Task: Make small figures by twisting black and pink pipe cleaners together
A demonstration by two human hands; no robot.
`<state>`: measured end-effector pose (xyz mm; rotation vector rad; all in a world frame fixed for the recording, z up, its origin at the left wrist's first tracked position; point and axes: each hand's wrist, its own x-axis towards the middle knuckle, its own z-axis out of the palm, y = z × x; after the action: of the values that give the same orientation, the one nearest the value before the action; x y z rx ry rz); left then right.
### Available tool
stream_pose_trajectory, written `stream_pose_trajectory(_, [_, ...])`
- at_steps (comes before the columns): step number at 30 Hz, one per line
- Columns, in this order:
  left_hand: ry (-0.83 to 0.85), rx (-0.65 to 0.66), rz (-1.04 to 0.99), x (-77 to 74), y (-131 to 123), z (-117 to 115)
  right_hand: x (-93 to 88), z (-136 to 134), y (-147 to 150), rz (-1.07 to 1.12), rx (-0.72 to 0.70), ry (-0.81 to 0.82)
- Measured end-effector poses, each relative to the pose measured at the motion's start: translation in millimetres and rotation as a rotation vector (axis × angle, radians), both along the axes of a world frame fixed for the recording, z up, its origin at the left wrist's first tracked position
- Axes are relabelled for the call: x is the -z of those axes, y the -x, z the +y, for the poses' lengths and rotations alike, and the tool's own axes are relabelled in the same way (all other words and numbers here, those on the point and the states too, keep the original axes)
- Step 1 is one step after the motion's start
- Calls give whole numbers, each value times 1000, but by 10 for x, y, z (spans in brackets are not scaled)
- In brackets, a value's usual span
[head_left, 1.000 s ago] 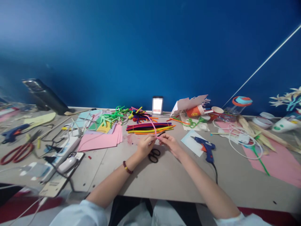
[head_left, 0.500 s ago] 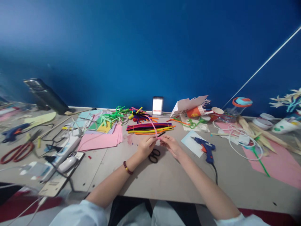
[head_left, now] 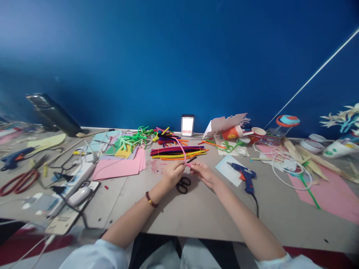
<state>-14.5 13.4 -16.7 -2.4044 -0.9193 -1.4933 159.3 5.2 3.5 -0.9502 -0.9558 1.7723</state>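
Note:
A pink pipe cleaner (head_left: pixel 182 148) arches up from between my hands and leans back over the other stems. My left hand (head_left: pixel 174 173) pinches it near its lower end. Close beside it, my right hand (head_left: pixel 204 174) has thumb and fingertips closed on the pink end as well. Under the left hand lie black-handled scissors (head_left: pixel 183 185), their blades hidden by my fingers. Just beyond both hands is a bundle of pipe cleaners (head_left: pixel 176 152) in purple, red, yellow and orange.
A blue glue gun (head_left: pixel 246 175) lies on pale blue paper at right. Pink sheets (head_left: pixel 117 170), a power strip (head_left: pixel 71 183) and red-handled scissors (head_left: pixel 21 181) are at left. A phone (head_left: pixel 187 125) stands against the wall, near green pipe cleaner shapes (head_left: pixel 136 138).
Both hands stay nearly in place around the pink pipe cleaner, with only slight finger movement. The whole view has shifted a little.

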Motion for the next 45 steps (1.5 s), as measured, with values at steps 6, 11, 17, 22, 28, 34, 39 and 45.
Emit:
stream_pose_trajectory(6, [-9,7,41,-31,7,-12,-36,-41,13,97,-6,103])
stream_pose_trajectory(11, [-21,49,70,-41,-8,-28,-73,-77,25,135,13,142])
stream_pose_trajectory(17, [-125,-1,96,-37,6,-11,-80,-63,2,70,-30,84])
stream_pose_trajectory(22, [-140,-13,130,-75,15,-21,-98,-55,-42,102,-89,191])
stream_pose_trajectory(28, [-162,-7,184,-128,17,-40,-133,-68,-62,168,-92,326])
stream_pose_trajectory(34, [-176,26,196,-168,21,-54,-102,-88,-36,127,-53,283])
stream_pose_trajectory(39, [-132,45,169,-109,33,-49,-92,-95,1,127,-36,262])
stream_pose_trajectory(45, [10,77,-43,-67,-36,-56,-62,-87,-2,160,-47,213])
